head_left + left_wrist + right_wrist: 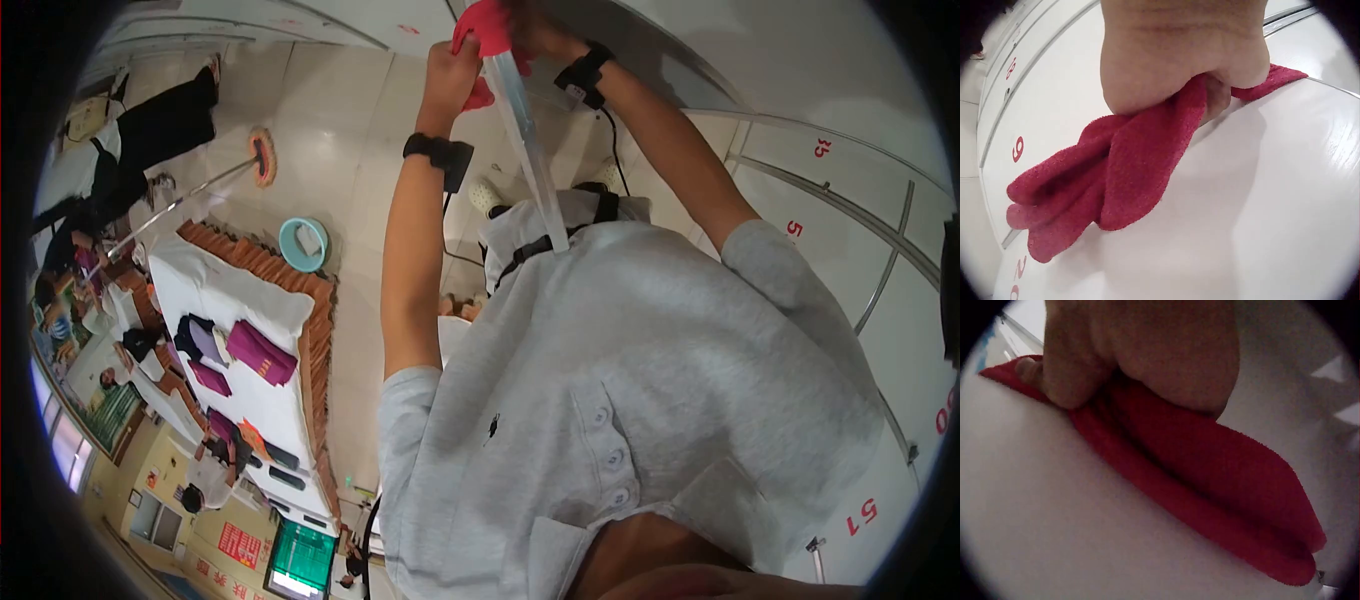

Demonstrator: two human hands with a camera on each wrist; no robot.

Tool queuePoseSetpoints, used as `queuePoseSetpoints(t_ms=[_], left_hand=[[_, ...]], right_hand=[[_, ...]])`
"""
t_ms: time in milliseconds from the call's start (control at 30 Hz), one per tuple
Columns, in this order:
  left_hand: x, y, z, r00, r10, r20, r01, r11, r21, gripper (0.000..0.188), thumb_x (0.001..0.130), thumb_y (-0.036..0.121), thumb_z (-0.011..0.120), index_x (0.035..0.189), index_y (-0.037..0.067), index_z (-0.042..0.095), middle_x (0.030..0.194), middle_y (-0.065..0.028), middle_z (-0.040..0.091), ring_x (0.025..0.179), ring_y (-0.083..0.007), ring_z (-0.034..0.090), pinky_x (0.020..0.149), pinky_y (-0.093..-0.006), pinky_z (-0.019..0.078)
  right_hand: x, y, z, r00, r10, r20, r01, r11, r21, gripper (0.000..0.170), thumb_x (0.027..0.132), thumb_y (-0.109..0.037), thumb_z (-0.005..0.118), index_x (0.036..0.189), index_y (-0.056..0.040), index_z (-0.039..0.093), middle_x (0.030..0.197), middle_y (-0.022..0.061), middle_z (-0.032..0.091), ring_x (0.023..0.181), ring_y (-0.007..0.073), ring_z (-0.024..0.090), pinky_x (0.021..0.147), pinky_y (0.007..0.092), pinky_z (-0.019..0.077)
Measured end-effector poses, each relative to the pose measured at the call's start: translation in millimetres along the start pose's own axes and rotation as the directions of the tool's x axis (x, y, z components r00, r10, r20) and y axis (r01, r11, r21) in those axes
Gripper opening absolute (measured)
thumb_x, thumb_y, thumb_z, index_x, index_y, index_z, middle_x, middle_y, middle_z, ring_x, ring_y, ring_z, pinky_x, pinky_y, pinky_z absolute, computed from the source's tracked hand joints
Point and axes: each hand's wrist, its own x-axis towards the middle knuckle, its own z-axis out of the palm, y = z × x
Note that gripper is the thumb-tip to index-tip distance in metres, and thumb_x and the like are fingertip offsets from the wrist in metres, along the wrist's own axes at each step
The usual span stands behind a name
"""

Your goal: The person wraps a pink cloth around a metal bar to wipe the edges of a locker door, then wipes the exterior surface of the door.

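Cloth [482, 28], red, is gripped by both hands at the upper edge of the head view, above a narrow, pale, shiny strip [528, 150] that runs down to the waist of a grey shirt [640, 350]. By the left hand [452, 85] the cloth is held with the fingers curled round it; most of them are hidden behind the palm, and one fingertip is seen touching the cloth. Loose folds are left hanging out below the palm, against a white panel [1210, 219] marked with red numbers, and a thin end is stretched out past the far side of the hand.

By the right hand [1141, 356] the cloth is also gripped; a long double fold is spread out from under the palm, and a pointed end is seen beyond one fingertip. How tightly the other fingers are closed cannot be told, as they are covered by the hand itself.

A black band is worn on each wrist. Well apart from the hands, folded purple cloths [262, 352] are laid on a white-covered table [205, 285], inward from its edges. A light blue basin [303, 244] is set on the floor [350, 160], near one corner of the table.
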Motion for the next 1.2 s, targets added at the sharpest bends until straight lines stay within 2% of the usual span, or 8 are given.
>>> queuePoseSetpoints(t_ms=[133,433,667,733,867,933,1033,1200], left_hand=[[-2,1,-1,0.999,0.020,0.031,-0.019,0.999,-0.027,0.048,0.094,0.034,0.056,0.057,0.005,0.046,0.051,0.0030,0.042,0.047,-0.0066,0.035,0.043,-0.0269,0.0272],[-8,5,8,0.998,0.057,0.019,-0.054,0.990,-0.133,0.047,0.094,0.036,0.057,0.060,0.006,0.047,0.052,0.0048,0.041,0.048,-0.0052,0.033,0.044,-0.0248,0.0250],[-11,15,11,0.994,0.109,-0.019,-0.110,0.993,-0.049,0.046,0.093,0.036,0.059,0.061,0.005,0.052,0.054,0.0042,0.045,0.050,-0.0053,0.037,0.045,-0.0244,0.0286],[-9,9,8,0.996,0.087,0.011,-0.087,0.995,-0.039,0.045,0.096,0.036,0.054,0.062,0.006,0.052,0.054,0.0042,0.046,0.048,-0.0052,0.038,0.043,-0.0250,0.0298],[-8,5,10,0.997,0.077,0.014,-0.075,0.994,-0.077,0.045,0.097,0.037,0.051,0.064,0.008,0.051,0.053,0.0045,0.044,0.044,-0.0052,0.037,0.040,-0.0257,0.0291],[-8,4,11,0.999,0.040,-0.003,-0.040,0.992,-0.116,0.044,0.095,0.036,0.056,0.063,0.005,0.052,0.054,0.0038,0.046,0.047,-0.0053,0.038,0.042,-0.0254,0.0314],[-9,4,10,1.000,0.011,0.001,-0.011,0.989,-0.149,0.044,0.092,0.034,0.062,0.062,0.003,0.054,0.055,0.0031,0.048,0.051,-0.0054,0.041,0.046,-0.0248,0.0346],[-11,9,11,0.997,0.073,-0.002,-0.073,0.992,-0.101,0.043,0.092,0.034,0.062,0.063,0.003,0.055,0.055,0.0028,0.049,0.051,-0.0052,0.044,0.046,-0.0240,0.0364]], right_hand=[[0,9,9,0.998,0.063,-0.015,-0.047,0.863,0.504,0.059,0.093,-0.054,0.049,0.097,0.0020,0.066,0.092,0.0026,0.065,0.081,0.0085,0.056,0.070,0.0271,0.0462],[-7,20,2,0.999,0.038,-0.027,-0.036,0.997,0.064,0.039,0.093,-0.039,0.055,0.093,-0.0009,0.066,0.083,-0.0013,0.063,0.073,0.0069,0.051,0.065,0.0261,0.0453],[-13,14,1,0.981,0.175,0.084,-0.193,0.838,0.510,0.038,0.091,-0.040,0.056,0.089,-0.0033,0.065,0.075,-0.0016,0.061,0.063,0.0065,0.052,0.053,0.0250,0.0435],[-9,-10,2,0.947,0.314,-0.069,-0.315,0.949,-0.001,0.038,0.091,-0.039,0.055,0.089,-0.0028,0.065,0.068,-0.0009,0.059,0.056,0.0071,0.051,0.048,0.0244,0.0423],[-5,-32,4,0.884,0.468,-0.014,-0.468,0.884,-0.011,0.042,0.091,-0.043,0.052,0.089,-0.0024,0.064,0.064,0.0010,0.059,0.051,0.0086,0.053,0.044,0.0243,0.0437],[-5,-4,3,0.978,0.208,-0.023,-0.209,0.964,-0.163,0.049,0.091,-0.049,0.050,0.088,-0.0018,0.063,0.065,0.0041,0.061,0.048,0.0124,0.058,0.040,0.0255,0.0457],[-11,-18,2,0.915,0.398,0.062,-0.394,0.853,0.341,0.053,0.090,-0.053,0.052,0.087,-0.0011,0.062,0.066,0.0054,0.062,0.048,0.0119,0.058,0.040,0.0256,0.0457],[-15,39,1,0.961,0.276,-0.013,-0.261,0.921,0.289,0.057,0.089,-0.057,0.053,0.089,-0.0005,0.062,0.071,0.0051,0.063,0.059,0.0116,0.056,0.052,0.0273,0.0473]])
